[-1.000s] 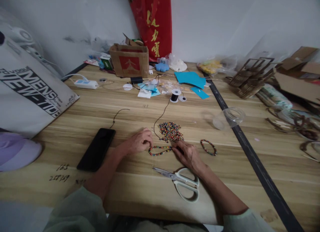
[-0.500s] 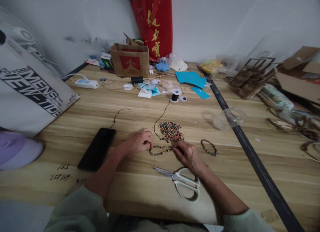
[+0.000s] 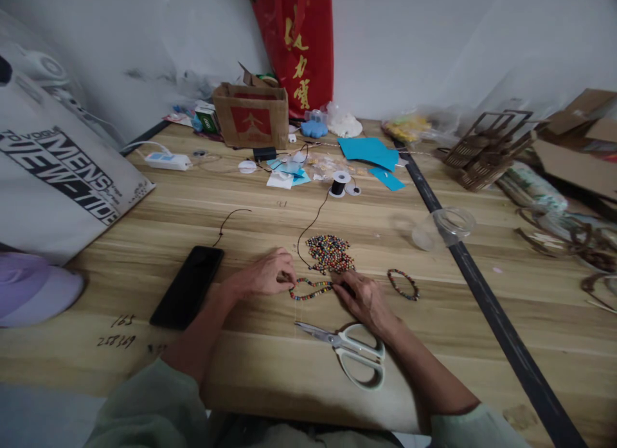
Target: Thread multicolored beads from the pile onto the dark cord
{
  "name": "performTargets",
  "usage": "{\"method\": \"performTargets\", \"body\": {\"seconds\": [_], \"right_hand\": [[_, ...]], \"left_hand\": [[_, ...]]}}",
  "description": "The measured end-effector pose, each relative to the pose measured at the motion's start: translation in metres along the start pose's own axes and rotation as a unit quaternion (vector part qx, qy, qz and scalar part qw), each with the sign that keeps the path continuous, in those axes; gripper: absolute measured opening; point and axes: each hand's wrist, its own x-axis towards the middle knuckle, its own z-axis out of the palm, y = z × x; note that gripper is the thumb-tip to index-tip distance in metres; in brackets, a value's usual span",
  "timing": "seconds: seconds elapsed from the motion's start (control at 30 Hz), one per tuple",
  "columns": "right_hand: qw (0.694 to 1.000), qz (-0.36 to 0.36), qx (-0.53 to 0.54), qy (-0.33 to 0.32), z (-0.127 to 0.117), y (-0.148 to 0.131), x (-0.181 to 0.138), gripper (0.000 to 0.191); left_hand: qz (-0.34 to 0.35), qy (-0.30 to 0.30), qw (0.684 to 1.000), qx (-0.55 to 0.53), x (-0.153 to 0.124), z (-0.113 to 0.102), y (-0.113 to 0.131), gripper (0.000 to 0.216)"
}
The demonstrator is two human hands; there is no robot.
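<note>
Across the counter, the phone at centre left and the scissors at lower centre lie as they did a second ago; the only clear change is small and sits around the left hand. Both forearms rise from the bottom of the frame, the left one slanting rightward and the right one leftward, so the hands face each other near the centre. The right hand lies low and bent over the wood, just below the bead pile. Between the hands, the bead strand lies in a narrow loop. Its upper side dips a little more, so the strand appears to be adjusted in place, with the work otherwise much as it was. The left fingers curl into a ring, thumb and index seemingly pinched together on the loop's left end. The right fingers meet its other end; whether they clamp it I cannot tell.
</note>
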Motion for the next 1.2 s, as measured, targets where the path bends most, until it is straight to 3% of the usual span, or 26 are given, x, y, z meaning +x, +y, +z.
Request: {"method": "performTargets", "body": {"seconds": [1.2], "right_hand": [[1.000, 0.000, -0.010, 0.000, -0.0020, -0.0014, 0.0008, 0.015]], "left_hand": [[0.009, -0.018, 1.000, -0.017, 0.0001, -0.0006, 0.0006, 0.009]]}}
